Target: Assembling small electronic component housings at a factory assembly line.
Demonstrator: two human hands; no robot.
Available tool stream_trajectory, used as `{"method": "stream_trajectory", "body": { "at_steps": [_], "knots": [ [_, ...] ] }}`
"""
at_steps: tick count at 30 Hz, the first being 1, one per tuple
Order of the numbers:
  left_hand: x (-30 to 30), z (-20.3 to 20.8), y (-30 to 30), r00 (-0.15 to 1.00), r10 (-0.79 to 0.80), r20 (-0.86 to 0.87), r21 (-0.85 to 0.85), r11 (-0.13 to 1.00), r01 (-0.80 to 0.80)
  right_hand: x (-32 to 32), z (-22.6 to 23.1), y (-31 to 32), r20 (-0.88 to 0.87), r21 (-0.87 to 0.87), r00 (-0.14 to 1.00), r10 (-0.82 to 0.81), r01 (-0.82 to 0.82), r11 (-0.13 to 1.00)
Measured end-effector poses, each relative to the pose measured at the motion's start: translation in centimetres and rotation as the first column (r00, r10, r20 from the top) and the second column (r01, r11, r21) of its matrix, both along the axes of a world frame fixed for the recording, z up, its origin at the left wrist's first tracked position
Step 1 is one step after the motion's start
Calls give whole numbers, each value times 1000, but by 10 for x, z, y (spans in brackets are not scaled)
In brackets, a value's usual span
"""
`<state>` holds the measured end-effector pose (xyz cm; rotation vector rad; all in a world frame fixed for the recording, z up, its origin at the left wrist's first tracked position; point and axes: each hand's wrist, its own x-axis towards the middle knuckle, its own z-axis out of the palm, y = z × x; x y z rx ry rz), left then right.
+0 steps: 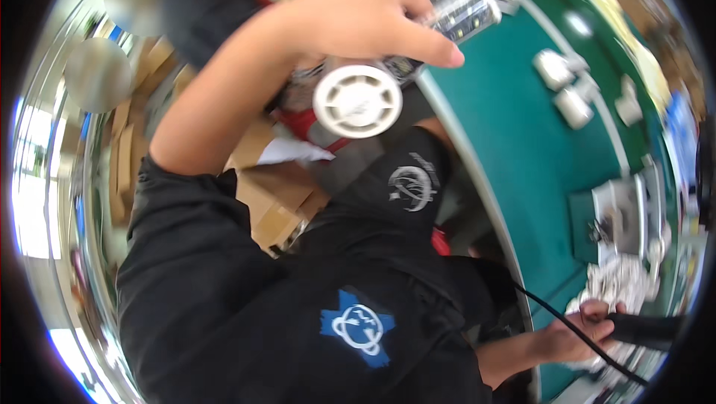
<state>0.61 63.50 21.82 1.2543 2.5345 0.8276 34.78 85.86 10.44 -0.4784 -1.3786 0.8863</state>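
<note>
Head view: a white round part [358,102] is seen just below the left hand [365,20], past the left edge of the green bench [514,150]. The left fingers are bent, but what is gripped cannot be told. A black tool [643,329] is gripped by the right hand [573,338] near the bench's bottom end, beside a white pile [615,285].
</note>
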Motion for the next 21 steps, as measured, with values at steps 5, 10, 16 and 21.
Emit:
{"method": "stream_trajectory", "body": {
  "at_steps": [5, 10, 16, 21],
  "knots": [
    [44, 31, -218, 976, 165, 142, 257, 946, -197, -42, 2, -2, -47, 105, 988, 150, -144, 984],
    [109, -34, -364, 522, 647, 556, 167, 528, -833, -49, -3, 35, 101, 156, 987, 126, -141, 978],
    [54, -204, -461, 109, 906, 409, -256, 228, -939, -64, 12, 15, 118, 117, 993, 5, -18, 993],
    [-23, -334, -514, 98, 988, 119, -502, 145, -853, -67, 9, 24, 194, 108, 968, -160, 141, 984]
  ]
}}
